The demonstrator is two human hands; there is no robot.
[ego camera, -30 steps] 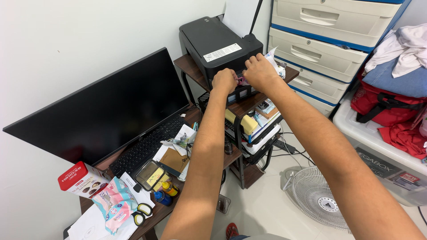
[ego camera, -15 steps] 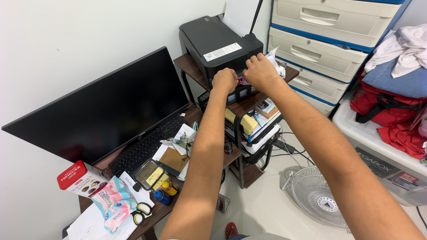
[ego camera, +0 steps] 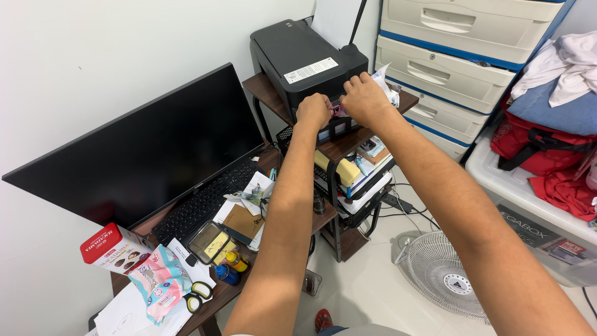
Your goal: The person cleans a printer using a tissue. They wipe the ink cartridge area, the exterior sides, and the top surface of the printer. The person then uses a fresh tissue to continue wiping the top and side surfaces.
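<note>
Head view showed both hands unmoved since a second earlier, left hand (ego camera: 314, 110) and right hand (ego camera: 365, 98) each in closed grip on a small pink item (ego camera: 337, 111) at the black printer's (ego camera: 298, 59) front edge.

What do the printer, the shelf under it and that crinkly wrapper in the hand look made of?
Printer: matte black plastic, probably, by its moulded shell. Shelf: wood-look board, brown grain, on a dark frame. Wrapper in right hand: thin creased white film, likely plastic.
</note>
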